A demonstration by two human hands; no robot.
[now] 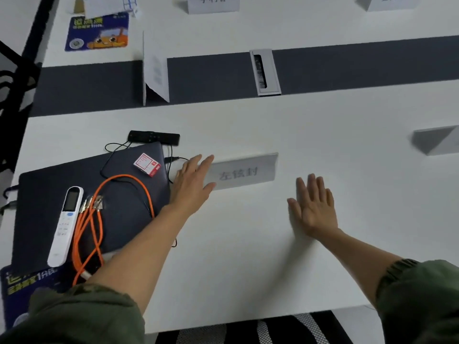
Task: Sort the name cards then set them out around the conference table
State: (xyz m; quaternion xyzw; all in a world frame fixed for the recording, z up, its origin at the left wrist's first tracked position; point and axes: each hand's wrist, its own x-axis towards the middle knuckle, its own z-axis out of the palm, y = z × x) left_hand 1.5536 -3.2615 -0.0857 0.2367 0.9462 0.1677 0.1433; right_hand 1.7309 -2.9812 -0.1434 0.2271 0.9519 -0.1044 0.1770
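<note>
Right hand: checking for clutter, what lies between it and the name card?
Head view: only bare white table between the right hand and the name card.

I see a white table [248, 244] crossed by a dark grey strip [211, 73] with a silver cable hatch [265, 73] set in it, a black chair [10, 78] at the left edge, and striped flooring [273, 328] below the near edge.

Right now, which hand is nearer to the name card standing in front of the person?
Left. The left hand touches the name card at its left end; the right hand hovers apart, lower right.
</note>
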